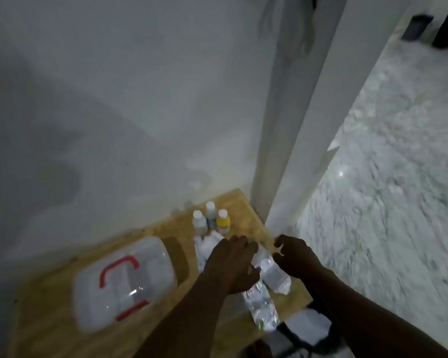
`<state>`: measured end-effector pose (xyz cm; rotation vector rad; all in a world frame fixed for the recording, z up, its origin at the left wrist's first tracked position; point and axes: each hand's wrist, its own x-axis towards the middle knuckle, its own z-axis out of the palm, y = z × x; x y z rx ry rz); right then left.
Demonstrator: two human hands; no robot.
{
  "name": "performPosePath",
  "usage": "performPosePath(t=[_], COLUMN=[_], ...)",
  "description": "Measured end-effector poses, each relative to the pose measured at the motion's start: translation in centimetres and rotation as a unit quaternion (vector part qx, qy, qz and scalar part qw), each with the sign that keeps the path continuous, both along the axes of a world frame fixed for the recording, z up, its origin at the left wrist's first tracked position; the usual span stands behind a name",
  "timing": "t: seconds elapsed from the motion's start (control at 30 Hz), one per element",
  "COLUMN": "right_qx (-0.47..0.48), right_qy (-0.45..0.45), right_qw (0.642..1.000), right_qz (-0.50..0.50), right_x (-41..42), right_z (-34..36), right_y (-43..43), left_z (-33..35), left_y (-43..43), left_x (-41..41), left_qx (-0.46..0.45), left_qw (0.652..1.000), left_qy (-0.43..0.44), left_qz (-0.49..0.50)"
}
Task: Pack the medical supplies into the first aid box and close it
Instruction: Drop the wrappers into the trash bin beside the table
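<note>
The box (124,282) lies on the left part of the wood table (49,306). It is clear plastic with a red handle (118,267) on its lid and a red clip (132,310) on the near side. The lid looks down, so the box seems closed for now, though the picture is blurry.

To the right of the box is the pile of supplies. Three small bottles (210,219) stand close together near the wall (114,99), one with a yellow cap. Nearer are clear packs (272,272) and a shiny strip (260,306), all lying close to each other.

The left hand (230,264) hovers over the packs, palm down, fingers loosely spread. I cannot tell if it touches or holds anything. The right hand (292,257) is just beside it, fingers curled in a little, with nothing in it that I can see.

My guess is that the packing has hardly begun, as nothing shows inside the box. The hands seem to be reaching for the first packs. Next the box needs its clip undone and its lid lifted, then the packs can go in, with the bottles placed so the lid can shut
</note>
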<state>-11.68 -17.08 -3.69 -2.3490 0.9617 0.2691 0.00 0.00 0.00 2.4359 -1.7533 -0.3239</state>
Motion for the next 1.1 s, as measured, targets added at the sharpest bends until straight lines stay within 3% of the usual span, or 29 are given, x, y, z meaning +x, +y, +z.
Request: performPosePath(t=[0.1, 0.2, 0.37, 0.7, 0.97, 1.1], right_qx=[0.006, 0.000, 0.004, 0.074, 0.055, 0.072], right_qy=[0.039, 0.030, 0.017, -0.041, -0.117, -0.147], right_qw=[0.999, 1.000, 1.000, 0.988, 0.954, 0.917], right_qz=[0.009, -0.001, -0.014, -0.132, -0.271, -0.363], right_x=[-1.7, -2.6, -1.7, -2.5, -7.0, -11.2], right_z=[-3.7, -6.1, -6.5, -2.9, 0.7, -0.3], right_y=[0.5, 1.2, 0.3, -1.9, -6.7, -8.4], left_z=[-4.7, -6.9, -7.5, -5.0, -0.4, -0.2], left_y=[-0.4, -0.6, -2.2, -4.4, -9.9, -13.6], left_x=[-2.5, -4.1, -4.6, -3.3, -3.9, -6.7], left_qx=[0.055, 0.121, 0.158, 0.098, -0.005, 0.022], left_qw=[0.997, 0.990, 0.984, 0.988, 0.992, 0.978], left_qy=[-0.021, -0.041, -0.069, -0.107, 0.089, 0.171], left_qz=[-0.059, -0.058, -0.042, -0.045, 0.087, 0.119])
